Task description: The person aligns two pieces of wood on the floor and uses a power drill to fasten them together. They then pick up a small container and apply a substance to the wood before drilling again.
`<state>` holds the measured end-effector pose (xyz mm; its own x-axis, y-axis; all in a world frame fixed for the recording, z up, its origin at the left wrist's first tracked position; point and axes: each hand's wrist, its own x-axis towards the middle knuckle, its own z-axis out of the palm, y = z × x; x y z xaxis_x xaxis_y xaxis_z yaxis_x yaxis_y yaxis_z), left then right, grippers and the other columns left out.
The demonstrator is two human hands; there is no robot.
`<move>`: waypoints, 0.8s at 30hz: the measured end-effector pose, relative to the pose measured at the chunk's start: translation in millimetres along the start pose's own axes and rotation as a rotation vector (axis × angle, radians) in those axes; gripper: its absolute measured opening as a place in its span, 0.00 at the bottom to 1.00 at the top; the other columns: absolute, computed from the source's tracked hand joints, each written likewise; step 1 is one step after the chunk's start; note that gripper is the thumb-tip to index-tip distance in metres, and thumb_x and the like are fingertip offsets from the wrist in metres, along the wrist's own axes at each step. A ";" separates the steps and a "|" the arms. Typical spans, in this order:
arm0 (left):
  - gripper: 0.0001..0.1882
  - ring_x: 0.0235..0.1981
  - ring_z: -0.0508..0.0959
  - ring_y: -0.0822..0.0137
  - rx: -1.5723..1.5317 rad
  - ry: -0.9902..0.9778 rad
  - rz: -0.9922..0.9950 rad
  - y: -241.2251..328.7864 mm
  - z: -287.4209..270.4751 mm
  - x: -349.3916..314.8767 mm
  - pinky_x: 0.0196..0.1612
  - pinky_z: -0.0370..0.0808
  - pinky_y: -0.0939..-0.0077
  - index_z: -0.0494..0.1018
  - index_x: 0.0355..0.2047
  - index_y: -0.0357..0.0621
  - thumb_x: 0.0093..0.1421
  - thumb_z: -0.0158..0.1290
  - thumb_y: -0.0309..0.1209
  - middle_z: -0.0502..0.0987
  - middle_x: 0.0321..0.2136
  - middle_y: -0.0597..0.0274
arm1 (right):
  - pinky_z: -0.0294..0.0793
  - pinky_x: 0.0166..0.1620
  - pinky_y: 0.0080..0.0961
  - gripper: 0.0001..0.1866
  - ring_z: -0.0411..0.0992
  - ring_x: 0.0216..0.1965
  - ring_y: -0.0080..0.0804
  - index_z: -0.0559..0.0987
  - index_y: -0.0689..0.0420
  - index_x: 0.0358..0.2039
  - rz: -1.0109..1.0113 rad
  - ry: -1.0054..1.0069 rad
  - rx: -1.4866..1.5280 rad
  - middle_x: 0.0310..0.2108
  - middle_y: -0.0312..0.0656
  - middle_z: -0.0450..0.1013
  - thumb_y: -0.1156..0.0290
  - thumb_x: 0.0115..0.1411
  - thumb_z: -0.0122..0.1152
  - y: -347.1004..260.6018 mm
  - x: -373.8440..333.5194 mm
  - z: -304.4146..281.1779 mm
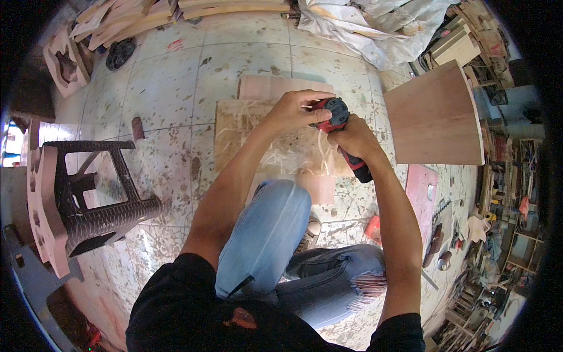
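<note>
A red and black cordless drill (336, 108) is held over the boards in front of me. My right hand (356, 139) is wrapped around its handle, and the dark battery end (362, 173) sticks out below my fist. At the drill's front end my left hand (296, 110) has its fingers closed around the chuck area, which they mostly hide. Beneath both hands lies a stained, scuffed wooden board (237, 132). Pinkish wood (270, 87) shows past its far edge, and more pinkish wood (321, 190) shows at its near edge, by my knee.
To the left, a dark plastic stool (105, 217) lies on its side beside a cut wooden piece (47, 205). A large wooden panel (437, 120) leans at the right. Beyond it are a pink board (419, 185) and scattered tools. White sheeting (375, 29) and planks (129, 20) lie at the back.
</note>
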<state>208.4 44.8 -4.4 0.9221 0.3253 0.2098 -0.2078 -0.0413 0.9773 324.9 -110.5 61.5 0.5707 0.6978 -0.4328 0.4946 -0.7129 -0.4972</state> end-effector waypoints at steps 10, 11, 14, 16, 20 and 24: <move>0.26 0.49 0.77 0.65 0.057 -0.037 -0.019 0.8 -2.3 -1.4 0.53 0.76 0.69 0.74 0.55 0.43 0.57 0.64 0.38 0.78 0.50 0.56 | 0.77 0.33 0.35 0.19 0.79 0.27 0.45 0.81 0.69 0.28 0.036 -0.024 -0.028 0.25 0.55 0.78 0.64 0.41 0.65 -12.0 -7.2 -4.8; 0.26 0.49 0.77 0.65 0.055 -0.038 -0.016 1.3 -2.3 -1.7 0.53 0.76 0.69 0.74 0.55 0.43 0.57 0.64 0.38 0.78 0.50 0.56 | 0.77 0.33 0.35 0.19 0.79 0.27 0.45 0.81 0.68 0.28 0.048 -0.026 -0.023 0.25 0.55 0.78 0.64 0.41 0.65 -11.6 -6.7 -4.6; 0.26 0.45 0.80 0.65 0.020 0.004 -0.018 2.8 0.4 -3.1 0.51 0.77 0.70 0.76 0.53 0.45 0.55 0.66 0.38 0.79 0.47 0.54 | 0.77 0.33 0.35 0.18 0.79 0.27 0.43 0.81 0.68 0.28 0.070 -0.033 -0.012 0.24 0.55 0.78 0.64 0.41 0.65 -9.1 -5.0 -3.3; 0.27 0.47 0.78 0.65 0.025 -0.024 -0.038 4.6 -0.1 -3.8 0.52 0.77 0.69 0.75 0.54 0.43 0.56 0.65 0.39 0.78 0.49 0.56 | 0.77 0.32 0.35 0.18 0.79 0.26 0.43 0.81 0.67 0.28 0.067 -0.036 -0.008 0.24 0.54 0.78 0.64 0.41 0.66 -8.1 -5.0 -3.4; 0.27 0.48 0.78 0.66 -0.002 -0.040 -0.021 2.4 -1.7 -3.3 0.52 0.77 0.69 0.74 0.55 0.42 0.57 0.64 0.39 0.78 0.50 0.57 | 0.77 0.32 0.35 0.18 0.79 0.26 0.43 0.81 0.67 0.27 0.051 -0.041 -0.034 0.23 0.54 0.78 0.63 0.41 0.66 -7.7 -2.6 -3.0; 0.26 0.48 0.78 0.66 0.007 -0.043 -0.032 3.8 -1.4 -3.0 0.52 0.76 0.69 0.74 0.55 0.42 0.58 0.64 0.37 0.77 0.50 0.57 | 0.77 0.32 0.35 0.19 0.79 0.26 0.43 0.81 0.67 0.27 0.045 -0.029 -0.025 0.23 0.54 0.78 0.63 0.41 0.66 -6.1 -2.9 -2.2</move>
<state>204.4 44.9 -1.4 0.9414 0.2858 0.1790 -0.1754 -0.0384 0.9837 321.7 -108.3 67.4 0.5737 0.6663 -0.4763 0.4849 -0.7450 -0.4581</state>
